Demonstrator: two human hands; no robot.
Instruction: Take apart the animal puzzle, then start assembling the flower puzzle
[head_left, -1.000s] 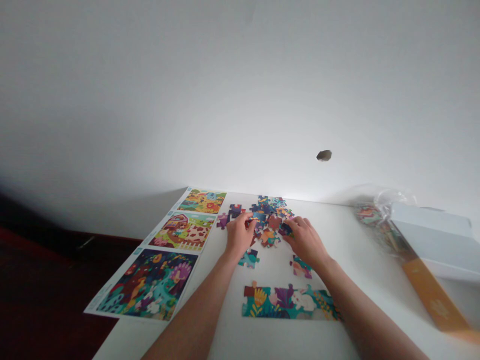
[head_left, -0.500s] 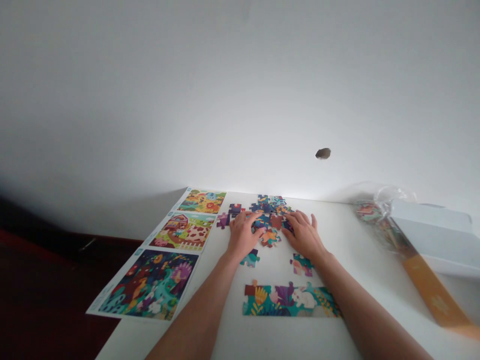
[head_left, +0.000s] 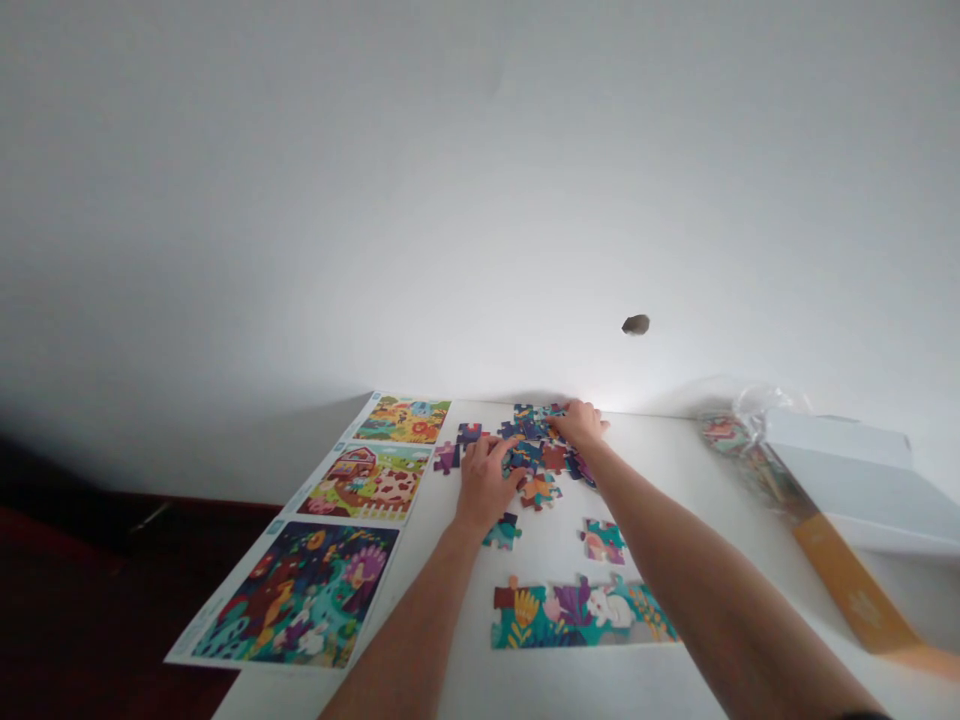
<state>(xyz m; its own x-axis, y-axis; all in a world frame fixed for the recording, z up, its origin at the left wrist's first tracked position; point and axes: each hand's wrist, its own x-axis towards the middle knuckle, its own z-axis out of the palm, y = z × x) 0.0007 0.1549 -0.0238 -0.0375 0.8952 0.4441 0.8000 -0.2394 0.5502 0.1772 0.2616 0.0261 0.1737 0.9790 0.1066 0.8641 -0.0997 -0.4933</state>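
Loose jigsaw pieces lie in a cluster near the wall. My left hand rests at the cluster's left side, fingers apart and touching pieces, with nothing gripped. My right hand reaches to the back right of the cluster, its fingertips on dark blue pieces; whether it grips one is hidden. Closer to me lies a joined strip with a white rabbit and plants. Between strip and cluster are a teal piece on the left and a pink and teal piece on the right.
A sheet with three printed pictures lies along the white table's left edge. On the right are a clear plastic bag with colourful contents and an open white and orange box. The wall behind has a small hole.
My right hand has moved from the cluster's right side to its back edge, uncovering purple and dark pieces. My left hand stays nearly in place. The view has shifted slightly.
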